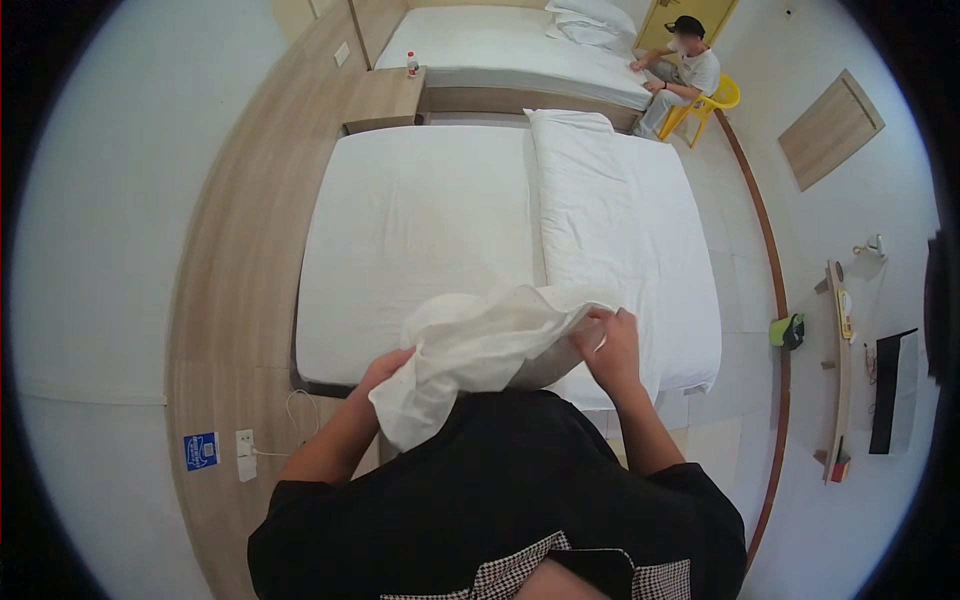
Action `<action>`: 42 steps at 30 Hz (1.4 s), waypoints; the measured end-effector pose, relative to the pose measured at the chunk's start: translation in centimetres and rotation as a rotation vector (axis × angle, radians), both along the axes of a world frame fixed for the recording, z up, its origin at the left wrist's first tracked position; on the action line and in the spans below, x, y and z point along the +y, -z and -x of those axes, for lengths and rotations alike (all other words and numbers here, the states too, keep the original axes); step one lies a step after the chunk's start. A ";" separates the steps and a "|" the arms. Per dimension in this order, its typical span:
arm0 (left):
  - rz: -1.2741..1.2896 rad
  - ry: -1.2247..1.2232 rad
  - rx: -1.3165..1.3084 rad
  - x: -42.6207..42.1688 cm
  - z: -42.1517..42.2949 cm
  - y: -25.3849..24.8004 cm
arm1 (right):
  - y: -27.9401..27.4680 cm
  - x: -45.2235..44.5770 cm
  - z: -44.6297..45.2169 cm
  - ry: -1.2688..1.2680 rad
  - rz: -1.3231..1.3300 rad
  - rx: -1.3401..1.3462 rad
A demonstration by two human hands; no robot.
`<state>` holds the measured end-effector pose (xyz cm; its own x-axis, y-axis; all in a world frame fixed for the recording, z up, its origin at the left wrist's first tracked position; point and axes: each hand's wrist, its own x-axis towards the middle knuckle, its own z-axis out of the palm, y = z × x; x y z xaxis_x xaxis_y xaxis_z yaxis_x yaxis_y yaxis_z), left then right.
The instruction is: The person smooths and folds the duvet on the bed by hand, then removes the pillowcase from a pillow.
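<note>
Both my hands hold up a loose, crumpled white cloth [465, 345] that looks like a pillowcase, in front of my chest. On its left side, my left hand [390, 368] is closed around the fabric, with the fingers partly covered by it. At the upper right edge, my right hand [610, 345] pinches the cloth between thumb and fingers. Beyond and below the cloth lies a bed with a white sheet [420, 220]. A folded white quilt [590, 210] runs across the bed's right part.
A second white bed [480, 45] stands at the back, with pillows [590, 22] on it. Another person [690, 75] sits there on a yellow chair [715, 102]. A wooden nightstand [385, 98] carries a bottle [412, 65]. On the right wall are a shelf [838, 370] and a green bin [787, 331].
</note>
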<state>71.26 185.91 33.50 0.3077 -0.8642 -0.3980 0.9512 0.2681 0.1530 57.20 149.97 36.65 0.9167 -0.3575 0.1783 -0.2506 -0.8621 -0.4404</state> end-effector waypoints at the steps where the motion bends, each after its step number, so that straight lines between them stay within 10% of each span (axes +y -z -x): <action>1: -0.015 -0.022 -0.041 0.1 -0.4 0.2 | 1.4 -0.6 0.3 0.151 -0.094 -0.033; 9: -0.110 -0.088 -0.074 0.8 -0.3 0.2 | 4.9 -3.0 -2.0 0.182 -0.307 0.201; 15: -0.306 -0.076 -0.181 1.3 -1.0 -0.7 | 3.7 -3.4 -5.1 0.312 -1.360 -0.416; 23: -0.494 0.085 -0.389 1.4 0.4 -2.2 | 2.4 -2.0 -7.0 -0.087 -0.266 0.516; 30: -0.665 -0.029 -0.469 2.6 -0.2 -1.5 | 1.0 -1.3 -8.6 0.274 -1.377 -0.192; 39: -0.442 -0.472 -0.455 0.4 -4.4 -3.1 | -4.0 -6.6 -9.5 0.176 -1.599 -0.311; 42: -0.934 -0.491 -0.785 -0.7 -6.7 -5.0 | -5.7 -8.5 -9.7 0.083 -1.667 -0.417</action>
